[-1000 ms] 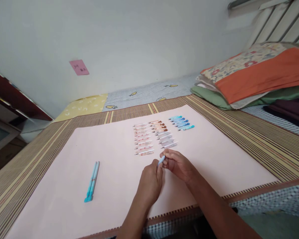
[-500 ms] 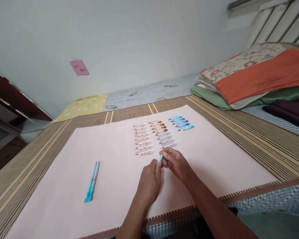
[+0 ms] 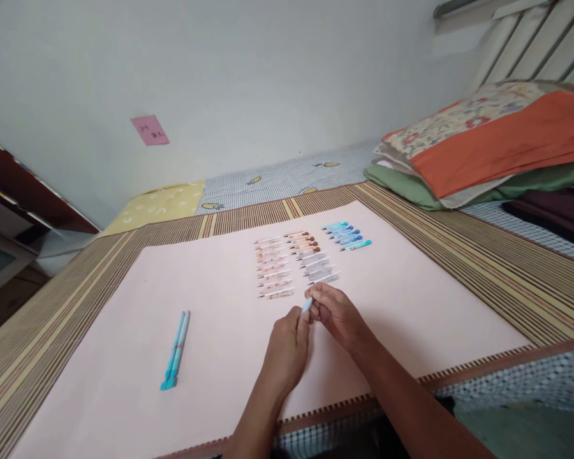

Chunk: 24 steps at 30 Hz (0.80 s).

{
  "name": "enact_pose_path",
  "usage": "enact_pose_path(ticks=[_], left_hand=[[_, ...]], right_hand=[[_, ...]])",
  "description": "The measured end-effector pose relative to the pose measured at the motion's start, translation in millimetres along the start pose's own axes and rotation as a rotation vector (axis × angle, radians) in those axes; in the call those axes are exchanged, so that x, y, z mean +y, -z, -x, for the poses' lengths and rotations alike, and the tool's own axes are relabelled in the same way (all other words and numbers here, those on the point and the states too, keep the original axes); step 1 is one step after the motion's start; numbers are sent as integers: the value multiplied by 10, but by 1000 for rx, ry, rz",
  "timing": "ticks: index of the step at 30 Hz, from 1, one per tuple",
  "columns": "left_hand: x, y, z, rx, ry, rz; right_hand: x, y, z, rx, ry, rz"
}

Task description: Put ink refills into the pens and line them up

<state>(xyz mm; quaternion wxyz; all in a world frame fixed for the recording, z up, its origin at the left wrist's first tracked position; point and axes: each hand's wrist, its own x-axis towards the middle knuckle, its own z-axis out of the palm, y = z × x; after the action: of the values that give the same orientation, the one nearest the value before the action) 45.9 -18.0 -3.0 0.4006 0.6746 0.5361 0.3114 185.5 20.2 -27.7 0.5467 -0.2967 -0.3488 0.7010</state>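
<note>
A light blue pen (image 3: 307, 305) is held between my two hands, most of it hidden by the fingers. My left hand (image 3: 288, 344) is wrapped round its lower part. At the upper end, the fingertips of my right hand (image 3: 332, 311) pinch together on the pen. Just beyond the hands lie rows of pens: clear ones with pink patterns (image 3: 275, 275), brown-topped ones (image 3: 306, 241), greyish clear ones (image 3: 318, 264) and blue ones (image 3: 349, 234). Two turquoise pens (image 3: 175, 350) lie side by side to the left of my hands.
Pink paper (image 3: 115, 319) covers much of a striped mat (image 3: 463, 274). Folded bedding (image 3: 497, 146) is piled at the right, with dark cloth (image 3: 550, 217) beside it. A pink note (image 3: 150, 131) is stuck on the wall behind.
Both hands keep their grip on the light blue pen in almost the same place. The whole view has shifted very slightly; the laid-out pens have not moved.
</note>
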Motion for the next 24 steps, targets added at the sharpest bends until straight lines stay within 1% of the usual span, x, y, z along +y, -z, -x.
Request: enact_pose_path(ticks=[13, 24], left_hand=[[23, 12, -1, -31, 16, 146], [-12, 17, -16, -51, 13, 202]], right_hand=[[11, 1, -21, 31, 12, -11], [-1, 8, -24, -4, 2, 0]])
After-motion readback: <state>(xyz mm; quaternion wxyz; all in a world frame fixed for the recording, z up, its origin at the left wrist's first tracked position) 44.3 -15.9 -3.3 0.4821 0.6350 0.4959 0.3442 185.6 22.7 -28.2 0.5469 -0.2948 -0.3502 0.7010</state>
